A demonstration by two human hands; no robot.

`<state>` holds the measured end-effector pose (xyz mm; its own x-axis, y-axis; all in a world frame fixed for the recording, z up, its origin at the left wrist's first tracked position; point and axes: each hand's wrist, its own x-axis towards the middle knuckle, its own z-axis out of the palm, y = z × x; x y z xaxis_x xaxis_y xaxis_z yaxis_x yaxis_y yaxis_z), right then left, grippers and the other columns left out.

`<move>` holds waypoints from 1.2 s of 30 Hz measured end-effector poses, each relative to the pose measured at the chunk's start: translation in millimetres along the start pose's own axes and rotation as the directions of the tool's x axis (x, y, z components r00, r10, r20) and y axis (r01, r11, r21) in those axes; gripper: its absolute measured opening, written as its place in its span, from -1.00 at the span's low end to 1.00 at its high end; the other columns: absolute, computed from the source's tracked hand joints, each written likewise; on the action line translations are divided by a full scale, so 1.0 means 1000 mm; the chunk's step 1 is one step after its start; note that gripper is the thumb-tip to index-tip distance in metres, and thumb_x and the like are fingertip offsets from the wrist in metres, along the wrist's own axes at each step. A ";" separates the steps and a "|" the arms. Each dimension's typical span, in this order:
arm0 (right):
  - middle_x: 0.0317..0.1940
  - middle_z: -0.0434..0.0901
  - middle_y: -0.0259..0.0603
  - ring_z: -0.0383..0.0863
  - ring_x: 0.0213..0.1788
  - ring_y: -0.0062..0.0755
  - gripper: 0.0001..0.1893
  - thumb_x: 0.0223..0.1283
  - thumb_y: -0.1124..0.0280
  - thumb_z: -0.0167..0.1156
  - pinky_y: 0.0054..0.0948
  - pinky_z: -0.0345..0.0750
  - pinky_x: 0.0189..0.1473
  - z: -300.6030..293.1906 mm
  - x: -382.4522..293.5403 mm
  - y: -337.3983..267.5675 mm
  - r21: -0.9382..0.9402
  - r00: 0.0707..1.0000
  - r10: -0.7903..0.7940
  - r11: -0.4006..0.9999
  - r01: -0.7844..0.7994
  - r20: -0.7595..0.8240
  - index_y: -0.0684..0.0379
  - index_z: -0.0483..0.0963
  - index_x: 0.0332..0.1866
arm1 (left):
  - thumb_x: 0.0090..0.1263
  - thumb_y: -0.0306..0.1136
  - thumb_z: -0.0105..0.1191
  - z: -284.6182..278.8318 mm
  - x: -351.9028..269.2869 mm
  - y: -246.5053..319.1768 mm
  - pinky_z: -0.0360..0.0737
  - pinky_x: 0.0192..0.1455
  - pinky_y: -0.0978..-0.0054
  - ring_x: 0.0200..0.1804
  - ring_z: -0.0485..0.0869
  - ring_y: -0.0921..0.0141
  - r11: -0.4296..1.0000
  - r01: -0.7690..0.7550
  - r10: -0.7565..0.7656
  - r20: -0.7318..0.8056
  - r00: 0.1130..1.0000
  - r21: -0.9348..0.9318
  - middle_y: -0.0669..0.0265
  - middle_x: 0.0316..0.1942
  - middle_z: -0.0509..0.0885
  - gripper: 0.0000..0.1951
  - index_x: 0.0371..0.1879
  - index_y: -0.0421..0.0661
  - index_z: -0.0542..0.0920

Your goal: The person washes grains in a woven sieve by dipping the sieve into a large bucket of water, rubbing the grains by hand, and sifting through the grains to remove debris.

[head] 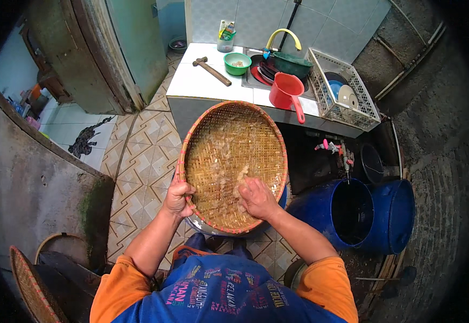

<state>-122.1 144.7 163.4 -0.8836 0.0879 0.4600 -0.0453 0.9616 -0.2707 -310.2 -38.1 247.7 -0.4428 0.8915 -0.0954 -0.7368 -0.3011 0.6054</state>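
A round woven bamboo tray (266, 153) with a raised rim bound in red-pink strips is tilted in front of my body. My left hand (179, 198) grips its near left rim, thumb over the edge. Inside, at the lower right, my right hand (258, 200) has its fingers curled against pale, wet-looking clumps (242, 173). Whether the fingers close around any of this material is hidden. More pale bits are scattered across the weave. Under the tray, part of a blue container (284, 198) shows; the tray covers most of it.
Beyond the tray, a white-tiled counter (182, 82) bears a hammer (212, 71), a green bowl (237, 64) and a red dipper (286, 91) by the sink. A dish crate (363, 115) stands right. Blue drums (311, 206) sit below a tap (345, 157). A low wall (37, 161) rises left.
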 end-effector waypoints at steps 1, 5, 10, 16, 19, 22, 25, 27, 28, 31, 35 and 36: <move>0.10 0.38 0.04 0.47 0.02 0.09 -0.56 0.01 0.33 0.29 -0.01 0.49 -0.04 -0.001 -0.002 0.000 -0.001 1.000 0.002 1.000 -0.002 0.001 0.08 0.37 0.03 | -0.20 -0.64 -0.11 0.000 0.000 -0.001 0.40 0.40 0.11 0.37 0.41 0.16 1.000 0.002 -0.002 0.001 1.000 -0.001 0.17 0.34 0.40 0.00 0.50 0.01 0.13; 0.13 0.39 0.05 0.40 0.16 0.11 -0.51 0.07 0.30 0.23 -0.01 0.35 0.22 -0.022 0.015 -0.017 0.016 0.976 0.170 0.985 -0.173 0.138 0.08 0.36 0.15 | -0.20 -0.63 -0.11 -0.014 -0.002 -0.001 0.39 0.40 0.12 0.36 0.41 0.17 1.000 0.022 -0.020 -0.064 0.998 0.016 0.16 0.34 0.39 0.00 0.49 0.01 0.13; 0.27 0.34 0.10 0.24 0.38 0.12 -0.42 0.21 0.22 0.15 -0.03 0.16 0.43 -0.028 0.031 -0.005 0.029 0.968 0.242 0.969 -0.244 0.065 0.06 0.28 0.36 | -0.20 -0.64 -0.12 -0.004 -0.002 0.000 0.41 0.39 0.15 0.34 0.44 0.17 0.999 0.032 -0.032 -0.028 0.999 0.012 0.17 0.34 0.39 -0.01 0.49 0.01 0.13; 0.13 0.43 0.05 0.40 0.21 0.07 -0.53 0.31 0.14 0.12 -0.07 0.25 0.35 -0.021 0.058 -0.058 0.020 0.922 0.388 0.921 -0.388 0.001 0.16 0.38 0.23 | -0.19 -0.66 -0.13 0.005 -0.004 -0.008 0.41 0.39 0.25 0.34 0.43 0.20 0.991 -0.095 0.099 -0.044 0.994 0.095 0.17 0.35 0.38 -0.01 0.50 -0.01 0.12; 0.01 0.46 0.03 0.44 0.06 0.04 -0.63 0.29 0.25 0.13 -0.06 0.31 0.26 -0.014 0.054 -0.055 0.040 0.924 0.380 0.925 -0.379 -0.050 0.17 0.43 0.13 | -0.19 -0.65 -0.14 0.016 -0.004 -0.009 0.38 0.41 0.27 0.36 0.41 0.22 0.995 -0.075 0.080 -0.073 0.994 0.068 0.18 0.35 0.38 -0.01 0.50 -0.04 0.11; -0.01 0.46 0.03 0.44 0.02 0.06 -0.66 0.27 0.30 0.14 -0.08 0.33 0.24 -0.009 0.039 -0.033 -0.046 0.944 0.325 0.944 -0.328 -0.056 0.18 0.44 0.10 | -0.19 -0.64 -0.14 0.015 -0.006 -0.007 0.36 0.42 0.26 0.38 0.39 0.22 0.996 -0.078 0.081 -0.044 0.996 0.049 0.18 0.36 0.37 -0.01 0.50 -0.05 0.11; 0.00 0.47 0.02 0.44 0.07 0.06 -0.67 0.26 0.30 0.13 -0.09 0.36 0.22 -0.003 0.022 -0.020 -0.007 0.926 0.368 0.929 -0.370 -0.087 0.15 0.45 0.09 | -0.19 -0.63 -0.13 0.014 -0.008 -0.010 0.37 0.42 0.25 0.37 0.40 0.21 0.990 -0.119 0.121 -0.018 0.992 0.073 0.17 0.35 0.38 -0.02 0.49 -0.06 0.13; 0.04 0.48 0.00 0.44 0.14 0.07 -0.64 0.24 0.27 0.15 -0.08 0.42 0.16 -0.008 0.023 -0.028 0.049 0.894 0.447 0.894 -0.446 -0.032 0.13 0.46 0.11 | -0.19 -0.63 -0.12 0.013 -0.008 -0.010 0.38 0.41 0.24 0.36 0.41 0.20 0.986 -0.135 0.140 -0.043 0.989 0.101 0.16 0.34 0.38 -0.03 0.48 -0.06 0.14; 0.04 0.48 0.00 0.44 0.14 0.07 -0.64 0.24 0.27 0.15 -0.08 0.42 0.16 -0.008 0.024 -0.030 0.050 0.895 0.446 0.895 -0.444 -0.031 0.13 0.46 0.11 | -0.19 -0.63 -0.12 0.013 -0.007 -0.009 0.39 0.41 0.24 0.36 0.42 0.20 0.981 -0.147 0.157 -0.066 0.985 0.130 0.15 0.34 0.39 -0.03 0.48 -0.06 0.15; 0.04 0.48 0.00 0.44 0.14 0.08 -0.62 0.22 0.25 0.17 -0.06 0.42 0.14 -0.009 0.020 -0.032 -0.022 0.891 0.455 0.890 -0.455 0.004 0.12 0.45 0.12 | -0.19 -0.64 -0.13 0.011 -0.007 -0.008 0.41 0.40 0.25 0.34 0.44 0.20 0.990 -0.133 0.133 0.004 0.991 0.050 0.16 0.33 0.39 -0.03 0.48 -0.06 0.14; 0.04 0.47 0.01 0.44 0.14 0.08 -0.59 0.21 0.21 0.20 -0.05 0.41 0.14 -0.017 0.015 -0.018 -0.007 0.867 0.484 0.873 -0.487 0.116 0.11 0.45 0.13 | -0.19 -0.65 -0.14 0.018 -0.006 -0.008 0.44 0.37 0.23 0.33 0.45 0.19 0.990 -0.132 0.134 -0.026 0.991 0.052 0.16 0.33 0.40 -0.03 0.48 -0.04 0.14; 0.06 0.47 0.02 0.44 0.15 0.08 -0.58 0.20 0.19 0.22 -0.05 0.41 0.16 -0.019 0.012 -0.012 0.053 0.868 0.488 0.868 -0.494 0.090 0.11 0.45 0.14 | -0.19 -0.65 -0.14 0.017 -0.005 -0.010 0.45 0.36 0.21 0.33 0.45 0.18 0.990 -0.130 0.132 -0.037 0.991 0.047 0.15 0.33 0.40 -0.03 0.48 -0.03 0.14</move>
<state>-123.2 139.4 188.5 -0.8311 0.5223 0.1911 0.3720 0.7775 -0.5070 -292.2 -33.6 255.9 -0.5544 0.8311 -0.0437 -0.6480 -0.3982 0.6492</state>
